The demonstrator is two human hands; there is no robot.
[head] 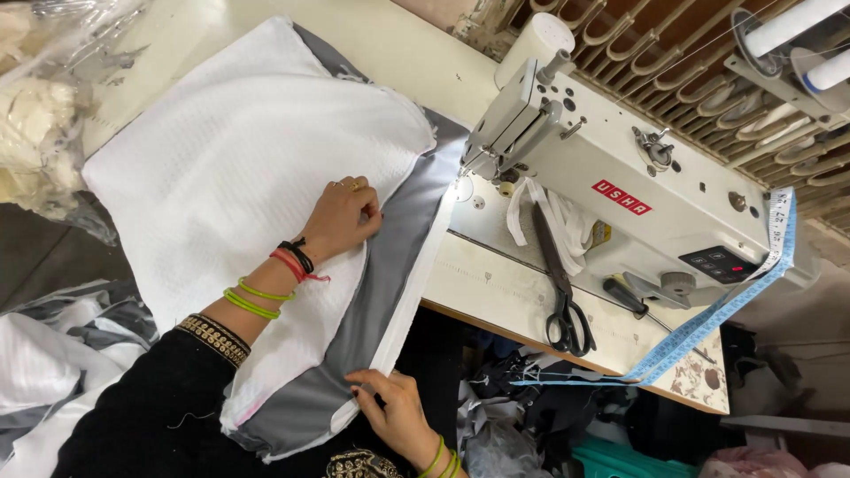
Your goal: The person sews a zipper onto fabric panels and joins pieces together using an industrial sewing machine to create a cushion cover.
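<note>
A white textured fabric panel [239, 159] lies spread flat to the left of the sewing machine [620, 186], slanting away from it. A grey fabric strip [398, 257] with a white edge lies partly under the panel on the side nearer the machine, its far end reaching the needle area.

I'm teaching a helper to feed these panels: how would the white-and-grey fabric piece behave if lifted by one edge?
Probably floppy: the fabric piece drapes over the table edge. Likely light, since the left hand flattens it with fingertips while the right hand pinches its edge.
</note>
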